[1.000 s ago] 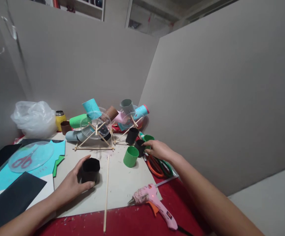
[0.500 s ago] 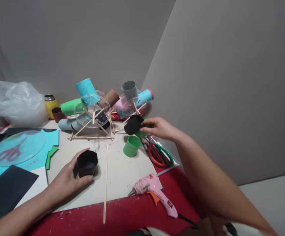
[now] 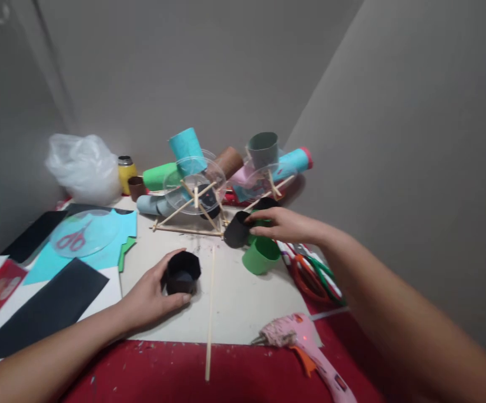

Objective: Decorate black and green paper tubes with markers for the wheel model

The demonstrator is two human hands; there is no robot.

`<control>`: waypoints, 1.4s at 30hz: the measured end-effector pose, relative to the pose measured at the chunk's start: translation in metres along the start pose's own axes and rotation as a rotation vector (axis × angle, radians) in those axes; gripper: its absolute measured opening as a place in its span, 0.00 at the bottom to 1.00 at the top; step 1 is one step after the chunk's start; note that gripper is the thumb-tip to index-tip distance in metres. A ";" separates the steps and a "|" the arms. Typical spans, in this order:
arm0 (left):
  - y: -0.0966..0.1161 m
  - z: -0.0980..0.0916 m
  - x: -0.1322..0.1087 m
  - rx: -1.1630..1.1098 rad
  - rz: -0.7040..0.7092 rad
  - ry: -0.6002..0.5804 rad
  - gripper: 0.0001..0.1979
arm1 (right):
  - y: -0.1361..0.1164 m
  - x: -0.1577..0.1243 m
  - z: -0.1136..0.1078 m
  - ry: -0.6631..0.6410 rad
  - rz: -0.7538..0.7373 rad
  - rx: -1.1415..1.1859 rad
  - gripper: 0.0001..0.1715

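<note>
My left hand [image 3: 153, 296] curls round a short black paper cup [image 3: 183, 272] that stands on the white board [image 3: 243, 305]. My right hand [image 3: 283, 224] pinches a second black paper cup [image 3: 238, 229], tipped on its side and lifted just above the board. Right beside that hand stands a green paper cup [image 3: 261, 255]. Behind both hands is a model of wooden sticks and clear discs [image 3: 192, 193] with coloured paper tubes leaning on it.
A long wooden stick [image 3: 210, 313] lies on the board between my hands. A pink glue gun [image 3: 305, 347] rests at the front right on the red table. Scissors [image 3: 314, 274] lie to the right. Black and blue paper sheets [image 3: 64, 291] and a plastic bag [image 3: 84, 168] are at left.
My right hand picked a black cup up from the cluster by the scissors and now carries it leftward over the board. My left hand stays on its cup. The view shifted.
</note>
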State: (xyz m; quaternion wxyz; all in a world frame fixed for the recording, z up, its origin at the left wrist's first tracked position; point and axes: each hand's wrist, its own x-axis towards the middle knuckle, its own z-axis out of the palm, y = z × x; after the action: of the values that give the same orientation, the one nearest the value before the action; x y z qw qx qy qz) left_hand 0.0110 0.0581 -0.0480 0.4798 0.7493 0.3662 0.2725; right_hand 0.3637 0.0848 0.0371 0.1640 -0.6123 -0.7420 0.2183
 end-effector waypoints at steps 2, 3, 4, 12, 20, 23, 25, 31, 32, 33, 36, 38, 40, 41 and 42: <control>0.002 0.000 0.000 0.013 0.005 -0.002 0.41 | -0.001 -0.002 -0.001 0.006 -0.026 0.030 0.22; 0.002 0.000 0.000 0.024 0.005 -0.004 0.41 | -0.002 -0.004 -0.002 0.011 -0.034 0.042 0.23; 0.002 0.000 0.001 0.037 0.004 -0.007 0.41 | -0.003 -0.006 -0.003 0.019 -0.035 0.053 0.24; -0.006 -0.003 0.006 0.135 0.034 -0.016 0.38 | -0.014 -0.082 0.003 0.323 0.114 0.037 0.28; -0.008 -0.006 0.011 0.204 0.034 -0.019 0.36 | -0.026 -0.217 0.064 0.175 0.395 0.005 0.22; -0.008 -0.007 0.012 0.210 0.050 -0.010 0.34 | -0.031 -0.227 0.086 0.103 0.482 -0.069 0.22; -0.008 -0.008 0.012 0.208 0.059 -0.009 0.34 | -0.033 -0.225 0.096 0.091 0.511 -0.146 0.20; -0.008 -0.008 0.010 0.225 0.092 -0.015 0.33 | -0.033 -0.218 0.105 0.067 0.486 -0.156 0.16; -0.008 -0.008 0.010 0.227 0.092 -0.016 0.33 | -0.032 -0.219 0.106 0.068 0.481 -0.148 0.16; -0.008 -0.008 0.010 0.230 0.088 -0.017 0.33 | -0.030 -0.220 0.107 0.071 0.477 -0.139 0.16; -0.007 -0.007 0.012 0.251 0.064 -0.011 0.35 | -0.025 -0.222 0.110 0.089 0.463 -0.103 0.11; -0.007 -0.007 0.012 0.261 0.049 -0.006 0.36 | -0.023 -0.221 0.112 0.122 0.451 -0.082 0.08; -0.008 -0.007 0.012 0.258 0.041 -0.014 0.36 | -0.022 -0.218 0.114 0.175 0.437 -0.064 0.06; -0.008 -0.008 0.012 0.256 0.043 -0.021 0.36 | -0.022 -0.216 0.114 0.206 0.428 -0.055 0.06; -0.009 -0.008 0.012 0.253 0.047 -0.026 0.35 | -0.021 -0.215 0.114 0.238 0.418 -0.043 0.06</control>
State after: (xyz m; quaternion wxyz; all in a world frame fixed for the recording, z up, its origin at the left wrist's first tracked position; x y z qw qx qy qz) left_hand 0.0096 0.0744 -0.0524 0.3795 0.8158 0.3736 0.2256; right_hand 0.3295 -0.1433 -0.0437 0.1883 -0.7774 -0.5789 0.1579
